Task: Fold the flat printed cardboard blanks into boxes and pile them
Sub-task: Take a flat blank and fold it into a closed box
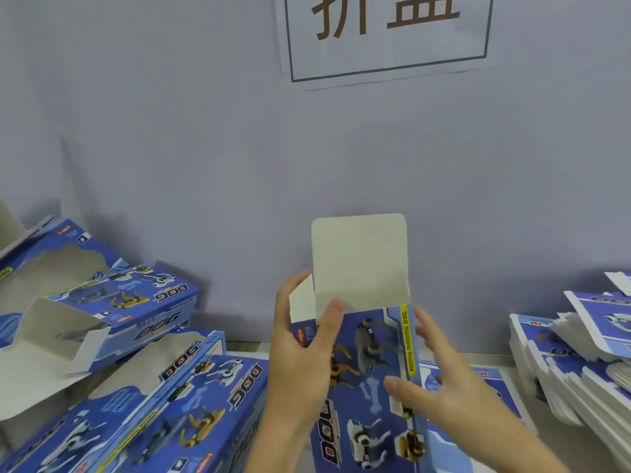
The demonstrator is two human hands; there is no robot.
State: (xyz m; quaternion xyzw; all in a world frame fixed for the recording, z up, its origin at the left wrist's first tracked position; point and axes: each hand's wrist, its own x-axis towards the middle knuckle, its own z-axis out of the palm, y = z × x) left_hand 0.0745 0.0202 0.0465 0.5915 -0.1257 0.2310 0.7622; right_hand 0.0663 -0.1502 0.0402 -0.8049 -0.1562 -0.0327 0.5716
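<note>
A blue printed box (370, 380) with robot-dog pictures stands upright in front of me, its plain grey top flap (360, 257) raised. My left hand (302, 356) grips its left side, thumb on the printed front and fingers behind the small side flap. My right hand (440, 387) touches the right edge, fingers spread and nearly straight, thumb on the front. A pile of folded boxes (143, 380) lies at the left. A stack of flat blanks (573, 363) leans at the right.
A pale blue wall (205, 148) rises right behind the table, with a framed paper sign (386, 35) on it. Another flat blank (485, 380) lies on the table under my right hand. The bare tabletop (601, 452) shows at the lower right.
</note>
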